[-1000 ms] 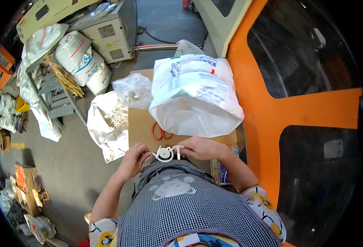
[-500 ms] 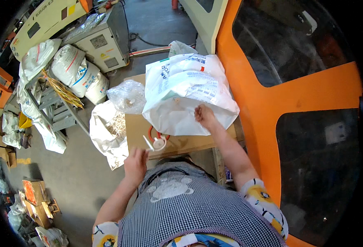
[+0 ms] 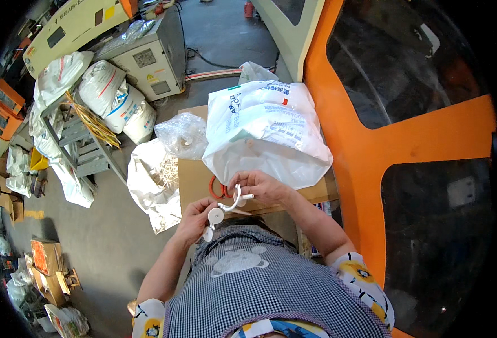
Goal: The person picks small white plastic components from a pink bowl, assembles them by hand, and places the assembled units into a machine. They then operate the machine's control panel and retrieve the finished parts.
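Holding a small white plastic fitting with a curved hook and round disc ends point(image 3: 226, 207) just above the near edge of the brown cardboard surface point(image 3: 195, 180), I have both hands closed on it. My right hand point(image 3: 264, 187) pinches the curved hook end between thumb and fingers, and my left hand point(image 3: 195, 217) grips the lower part, where a round white disc shows beside my fingers and a second one sits just below. Just behind the fitting, an orange ring point(image 3: 217, 188) lies on the cardboard, partly hidden by my right hand. Beyond my hands, a large white plastic sack with printed lettering point(image 3: 265, 132) lies slumped open across the surface. To its left sits a crumpled clear plastic bag point(image 3: 183, 134), and beside the surface, down on the floor, an open white bag of pale sticks point(image 3: 155, 183). An orange frame with dark panels point(image 3: 367, 152) stands along my right side.
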Tool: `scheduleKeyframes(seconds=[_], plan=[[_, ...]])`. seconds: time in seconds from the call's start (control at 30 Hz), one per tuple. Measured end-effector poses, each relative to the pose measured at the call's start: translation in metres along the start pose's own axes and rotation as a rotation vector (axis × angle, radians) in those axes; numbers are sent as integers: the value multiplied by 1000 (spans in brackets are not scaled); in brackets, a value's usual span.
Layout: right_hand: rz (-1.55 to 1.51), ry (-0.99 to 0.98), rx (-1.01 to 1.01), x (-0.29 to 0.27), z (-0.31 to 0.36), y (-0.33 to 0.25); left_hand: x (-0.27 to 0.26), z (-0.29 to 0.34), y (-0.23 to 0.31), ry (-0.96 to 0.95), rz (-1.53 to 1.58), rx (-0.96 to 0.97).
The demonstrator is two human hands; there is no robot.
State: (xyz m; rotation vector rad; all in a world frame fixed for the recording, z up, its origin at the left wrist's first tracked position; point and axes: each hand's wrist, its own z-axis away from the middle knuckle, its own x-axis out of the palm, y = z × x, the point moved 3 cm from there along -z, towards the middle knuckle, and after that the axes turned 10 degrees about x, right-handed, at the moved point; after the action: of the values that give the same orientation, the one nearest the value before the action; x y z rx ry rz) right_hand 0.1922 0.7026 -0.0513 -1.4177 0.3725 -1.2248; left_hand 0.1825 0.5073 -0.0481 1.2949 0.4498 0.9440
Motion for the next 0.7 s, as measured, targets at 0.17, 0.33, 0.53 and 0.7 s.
scheduleKeyframes(seconds=[0.17, 0.33, 0.53, 0.7], plan=[[202, -173, 218, 9, 25, -2, -10, 3, 25, -89, -471, 215], [-157, -18, 300, 0, 28, 13, -9, 3, 31, -126, -690, 427], [-340, 98, 396, -19, 23, 33, 23, 32, 50, -330, -1610, 1139], [-505, 142, 372, -28, 17, 50, 16, 24, 29, -195, -1400, 948]])
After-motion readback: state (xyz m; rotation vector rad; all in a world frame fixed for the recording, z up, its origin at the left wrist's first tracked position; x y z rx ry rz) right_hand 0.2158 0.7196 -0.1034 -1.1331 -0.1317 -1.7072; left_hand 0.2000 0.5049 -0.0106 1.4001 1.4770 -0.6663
